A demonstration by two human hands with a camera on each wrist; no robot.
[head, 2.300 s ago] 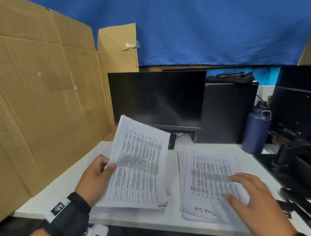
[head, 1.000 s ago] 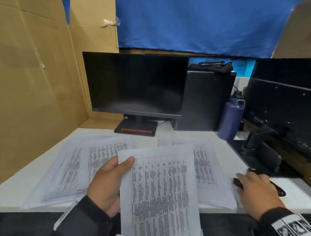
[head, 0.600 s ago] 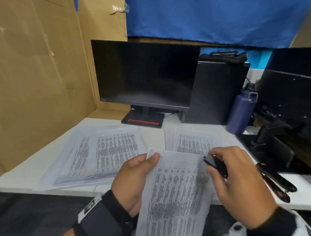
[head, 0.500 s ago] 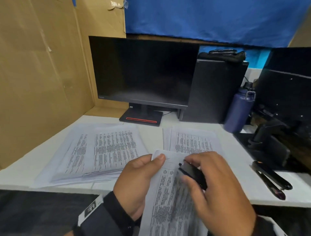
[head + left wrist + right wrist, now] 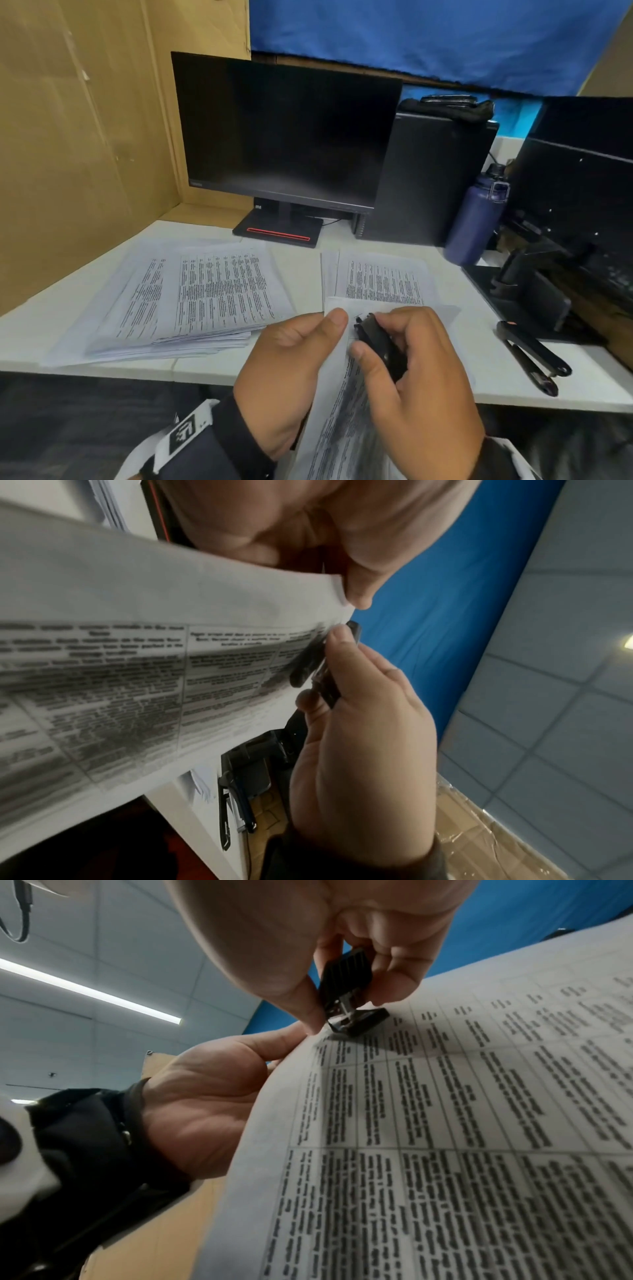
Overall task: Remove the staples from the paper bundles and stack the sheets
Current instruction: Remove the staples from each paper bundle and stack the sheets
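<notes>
A desk [image 5: 41, 329] carried a dark monitor [image 5: 284, 130] at its back edge and a blue bottle [image 5: 476, 219] toward the back right corner. A broad pile [image 5: 191, 298] of printed sheets lay on the left side, a smaller stack [image 5: 380, 277] mid-desk. A black stapler [image 5: 531, 353] lay near the right edge. Off the front edge a bundle [image 5: 462, 1137] was held up. The left hand [image 5: 284, 370] pinched its top corner. The right hand [image 5: 421, 380] gripped a black remover [image 5: 346, 988], whose tip touched that corner beside the left thumb.
</notes>
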